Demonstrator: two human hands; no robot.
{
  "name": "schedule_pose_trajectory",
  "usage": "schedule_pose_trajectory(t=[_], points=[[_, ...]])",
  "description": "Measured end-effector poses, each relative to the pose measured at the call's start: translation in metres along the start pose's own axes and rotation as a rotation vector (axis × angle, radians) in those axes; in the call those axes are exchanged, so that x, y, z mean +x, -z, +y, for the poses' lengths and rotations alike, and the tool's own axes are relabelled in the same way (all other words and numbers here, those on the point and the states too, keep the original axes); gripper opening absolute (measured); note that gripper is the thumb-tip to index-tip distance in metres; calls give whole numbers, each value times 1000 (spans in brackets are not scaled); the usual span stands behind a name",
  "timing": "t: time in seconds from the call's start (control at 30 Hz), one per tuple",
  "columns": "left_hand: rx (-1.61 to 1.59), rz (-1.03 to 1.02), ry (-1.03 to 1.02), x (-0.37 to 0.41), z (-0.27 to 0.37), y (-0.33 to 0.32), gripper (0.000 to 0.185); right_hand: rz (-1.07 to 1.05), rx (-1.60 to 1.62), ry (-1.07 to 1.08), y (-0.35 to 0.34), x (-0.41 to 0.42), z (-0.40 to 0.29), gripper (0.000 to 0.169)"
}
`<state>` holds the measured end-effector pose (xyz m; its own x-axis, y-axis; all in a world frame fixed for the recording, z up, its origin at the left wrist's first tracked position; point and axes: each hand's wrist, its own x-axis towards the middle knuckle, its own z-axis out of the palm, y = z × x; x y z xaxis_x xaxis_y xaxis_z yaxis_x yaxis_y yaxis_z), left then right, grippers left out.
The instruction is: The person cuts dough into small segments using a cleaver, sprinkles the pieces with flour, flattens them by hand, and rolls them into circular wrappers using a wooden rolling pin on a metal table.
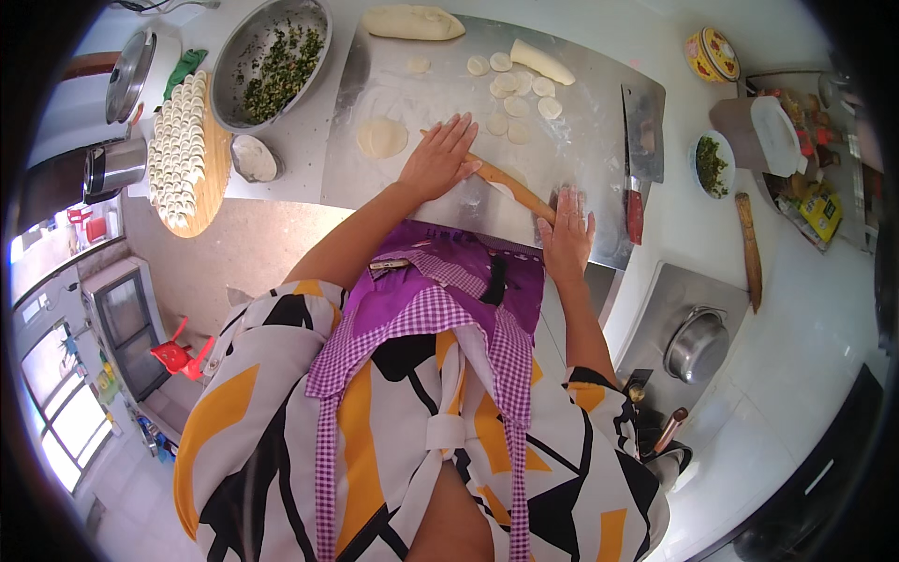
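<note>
A wooden rolling pin [515,187] lies slantwise on the floured metal sheet [435,84], over a partly hidden piece of dough [501,188]. My left hand [441,158] rests flat on its upper left end; my right hand [567,228] lies flat by its lower right end. Neither hand's fingers wrap round the pin. A rolled dough wrapper [381,137] lies left of my left hand. Several small dough discs [516,107] lie beyond the pin, near a short dough roll [542,62]. A large dough log [413,22] sits at the far edge.
At left stand a steel bowl of chopped green filling [319,77], a small flour bowl [255,159] and a wooden board [218,168] of dumplings [179,151]. At right lie a cleaver [642,133], a bowl of greens [713,165] and a bundled whisk [749,246].
</note>
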<state>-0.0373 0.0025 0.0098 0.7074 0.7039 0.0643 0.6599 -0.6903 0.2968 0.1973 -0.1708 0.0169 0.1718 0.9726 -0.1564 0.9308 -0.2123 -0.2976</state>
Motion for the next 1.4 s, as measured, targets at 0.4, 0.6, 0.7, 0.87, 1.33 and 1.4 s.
schedule_pose_trajectory(t=[0.4,0.6,0.7,0.87,1.33,1.4], points=[[-258,455,318,-49,13,10,48,400,180,239,5,-1,-21,41],[-381,302,174,-4,62,-21,41,569,104,-60,-19,27,19,40],[-377,4,298,12,71,-25,37,642,77,-115,-24,31,22,37],[-400,-256,457,23,74,-16,24,695,59,-78,-26,31,24,35],[-347,133,311,-16,34,-16,18,635,1,-98,-21,32,21,39],[-354,166,189,-11,52,-25,17,650,14,-70,-20,32,21,40]])
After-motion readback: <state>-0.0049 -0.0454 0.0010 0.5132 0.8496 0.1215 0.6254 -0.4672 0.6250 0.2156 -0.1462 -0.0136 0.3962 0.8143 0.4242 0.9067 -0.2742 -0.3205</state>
